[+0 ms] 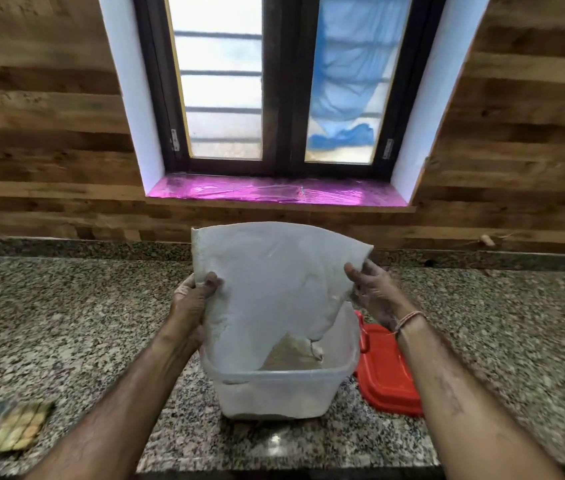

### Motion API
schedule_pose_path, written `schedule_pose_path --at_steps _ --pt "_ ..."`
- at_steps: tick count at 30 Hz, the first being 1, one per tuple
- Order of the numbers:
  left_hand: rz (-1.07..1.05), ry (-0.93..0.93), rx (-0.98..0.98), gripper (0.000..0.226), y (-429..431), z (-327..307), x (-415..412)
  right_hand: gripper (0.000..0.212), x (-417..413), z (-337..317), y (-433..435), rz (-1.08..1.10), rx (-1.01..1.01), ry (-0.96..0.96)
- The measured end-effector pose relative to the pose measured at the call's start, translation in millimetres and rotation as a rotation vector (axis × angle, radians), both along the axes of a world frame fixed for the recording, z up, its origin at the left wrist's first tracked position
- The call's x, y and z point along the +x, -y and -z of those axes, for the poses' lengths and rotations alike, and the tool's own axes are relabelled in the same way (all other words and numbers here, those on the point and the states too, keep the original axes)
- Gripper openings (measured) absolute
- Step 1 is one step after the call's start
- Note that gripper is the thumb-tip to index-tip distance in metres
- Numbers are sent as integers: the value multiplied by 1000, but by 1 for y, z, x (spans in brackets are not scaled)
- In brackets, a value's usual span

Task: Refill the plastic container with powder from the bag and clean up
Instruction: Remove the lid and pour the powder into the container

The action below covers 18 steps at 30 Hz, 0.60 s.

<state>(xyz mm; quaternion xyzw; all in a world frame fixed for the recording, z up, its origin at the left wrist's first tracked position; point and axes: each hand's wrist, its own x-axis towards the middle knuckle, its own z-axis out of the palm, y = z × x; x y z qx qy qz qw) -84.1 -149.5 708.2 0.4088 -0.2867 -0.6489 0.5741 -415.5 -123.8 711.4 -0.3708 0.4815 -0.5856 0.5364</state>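
Bag (267,282) is gripped at both sides by left hand (193,303) and right hand (373,292), upended over plastic container (274,393) (red lid (386,372) beside).

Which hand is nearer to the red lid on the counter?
The right hand. It grips one edge of the bag, above the red lid. The left hand grips the opposite edge, on the far side of the plastic container.

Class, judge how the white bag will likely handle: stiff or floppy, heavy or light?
Probably floppy: the bag creases between the left hand and right hand. Likely light, hanging nearly flat over the container. Possibly slippery: it looks dusty.
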Motion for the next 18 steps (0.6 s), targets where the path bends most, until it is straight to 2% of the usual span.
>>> schedule_pose_path --at_steps 2,4,6,7,9,10,11,12,14,18 --pt "-25 41 -21 15 1 0 0 57 -2 3 4 81 -61 8" --pt "-78 82 -50 17 3 -1 -2 31 -8 -5 14 191 -142 -63" --pt "-129 103 -64 22 6 -1 -4 17 -13 -14 23 221 -193 -124" --pt "-143 104 -67 23 6 -1 -6 19 -14 -19 25 222 -215 -137" --pt "-162 86 -52 25 7 -1 -9 47 -14 -20 23 166 -188 -143" --pt "-175 68 -29 27 8 0 -9 59 -15 -17 21 73 -135 -139" --pt "-184 51 -4 29 10 2 -8 61 -14 -11 18 -58 -83 -124" --pt "-185 29 13 32 11 4 -7 55 -14 -3 15 -172 -41 -106" --pt "-159 -2 30 36 15 8 -3 48 -9 11 12 -250 -6 -64" --pt "-180 19 45 38 20 9 -1 32 -4 1 16 -96 -121 -103"
